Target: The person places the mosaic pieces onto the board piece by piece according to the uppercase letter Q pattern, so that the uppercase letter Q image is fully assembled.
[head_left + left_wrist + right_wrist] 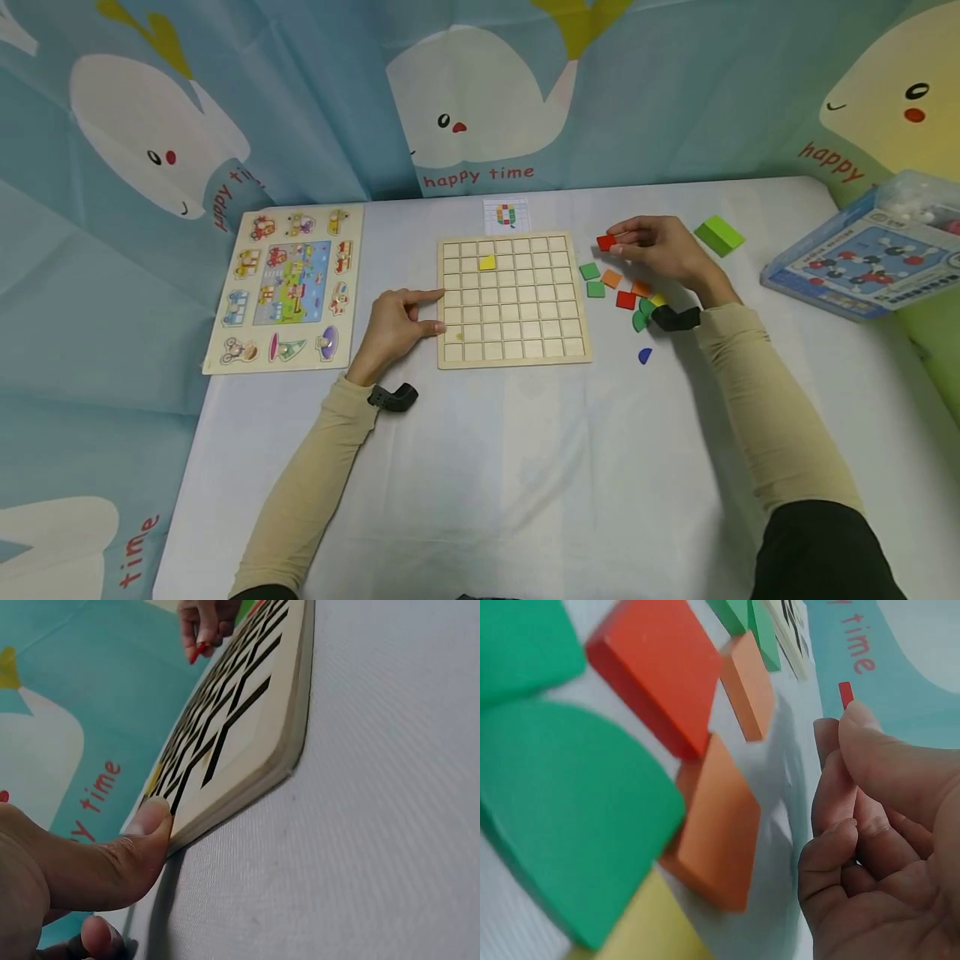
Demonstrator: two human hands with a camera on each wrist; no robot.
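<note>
My right hand (660,248) pinches a red square block (606,242) between thumb and fingers, just off the upper right corner of the wooden grid board (516,364). In the right wrist view the red block (845,694) shows only as a thin edge past the thumb tip. My left hand (397,327) touches the board's left edge, with thumb and index finger stretched out and apart. A yellow block (487,262) lies in an upper cell of the grid. Behind the board lies a small pattern card (506,216) with a coloured figure.
Right of the board lie loose green (590,272), orange (612,278) and red blocks (626,300), with a blue half-round piece (645,356) nearer. Farther right are a lime green block (720,236) and a boxed set (858,254). A picture puzzle board (212,343) lies at left.
</note>
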